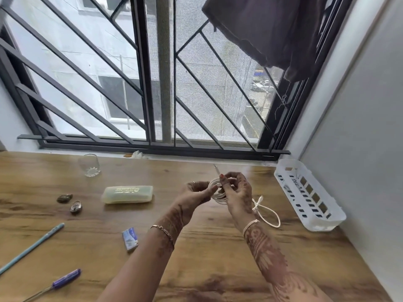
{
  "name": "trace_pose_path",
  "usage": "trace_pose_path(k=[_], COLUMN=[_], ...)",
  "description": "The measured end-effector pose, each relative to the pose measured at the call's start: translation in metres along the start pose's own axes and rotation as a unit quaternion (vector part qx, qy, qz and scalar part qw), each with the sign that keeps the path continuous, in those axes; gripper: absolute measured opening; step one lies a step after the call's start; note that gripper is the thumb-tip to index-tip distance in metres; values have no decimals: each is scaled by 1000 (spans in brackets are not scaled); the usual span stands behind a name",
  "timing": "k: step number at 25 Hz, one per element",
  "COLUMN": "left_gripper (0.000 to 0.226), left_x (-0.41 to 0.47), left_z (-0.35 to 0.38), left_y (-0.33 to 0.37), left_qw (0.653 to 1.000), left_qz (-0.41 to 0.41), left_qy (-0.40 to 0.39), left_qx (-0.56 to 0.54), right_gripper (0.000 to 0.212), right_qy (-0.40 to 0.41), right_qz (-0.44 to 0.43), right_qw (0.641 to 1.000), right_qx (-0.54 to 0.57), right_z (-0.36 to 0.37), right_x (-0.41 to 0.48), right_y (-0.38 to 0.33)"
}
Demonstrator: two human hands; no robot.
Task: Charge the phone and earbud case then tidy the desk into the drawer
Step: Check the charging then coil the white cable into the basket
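Observation:
Both hands hold a white charging cable above the wooden desk. My left hand pinches the left side of a small coil of it. My right hand grips the coil's right side, fingers curled around the loops. One plug end sticks up past my right fingers. A loose loop of the cable trails on the desk to the right of my right wrist. No phone or earbud case shows.
A white slotted plastic basket lies at the right by the wall. A pale yellow case, a drinking glass, two small dark objects, a small blue-and-white box, a light blue pencil and a purple pen lie on the left half.

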State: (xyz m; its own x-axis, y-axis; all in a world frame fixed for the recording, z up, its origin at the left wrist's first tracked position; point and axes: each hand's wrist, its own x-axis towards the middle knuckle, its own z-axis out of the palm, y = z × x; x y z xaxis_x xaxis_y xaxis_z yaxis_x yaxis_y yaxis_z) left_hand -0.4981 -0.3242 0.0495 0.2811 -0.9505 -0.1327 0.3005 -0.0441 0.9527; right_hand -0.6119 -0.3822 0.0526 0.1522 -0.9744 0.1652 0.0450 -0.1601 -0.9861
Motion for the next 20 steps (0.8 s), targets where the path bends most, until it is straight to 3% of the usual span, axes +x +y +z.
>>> trace_pose_path(k=[11, 15, 20], left_gripper=[8, 18, 18], left_x=[-1, 3, 5], left_z=[9, 16, 36], left_y=[-6, -12, -18], left_qw=[995, 990, 992], left_qz=[11, 28, 37], left_qy=[12, 3, -40], left_qx=[-97, -137, -115], right_gripper=[7, 13, 10], right_qy=[-43, -90, -28], right_qz=[160, 145, 119], right_qw=[969, 973, 991], right_qx=[184, 155, 61], right_z=[-20, -30, -41], right_x=[-17, -26, -17], right_y=[-8, -12, -13])
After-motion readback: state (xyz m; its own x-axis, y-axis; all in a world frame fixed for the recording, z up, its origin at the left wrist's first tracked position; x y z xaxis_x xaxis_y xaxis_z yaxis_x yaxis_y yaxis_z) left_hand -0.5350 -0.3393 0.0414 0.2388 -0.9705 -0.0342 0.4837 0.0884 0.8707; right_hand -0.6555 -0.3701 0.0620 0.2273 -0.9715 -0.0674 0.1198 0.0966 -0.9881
